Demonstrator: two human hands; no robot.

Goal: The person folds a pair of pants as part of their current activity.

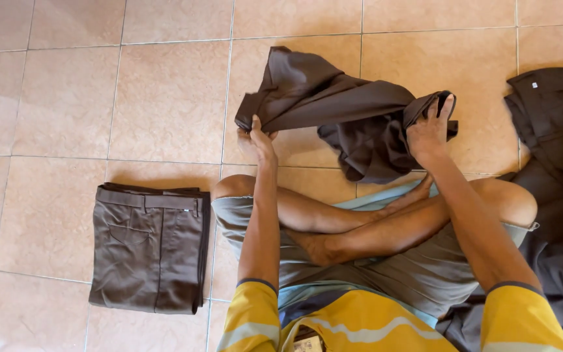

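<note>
I sit cross-legged on a tiled floor (164,91). A dark brown garment (340,104) hangs bunched between my hands above the tiles in front of my knees. My left hand (259,138) pinches its left edge. My right hand (430,130) grips its right end, fingers wrapped over the cloth. The middle of the garment sags and folds over itself.
A folded pair of brown trousers (148,248) lies flat on the floor to my left. A heap of dark brown clothes (555,130) lies at the right, running down past my right knee. My crossed legs (373,228) fill the space below the held garment.
</note>
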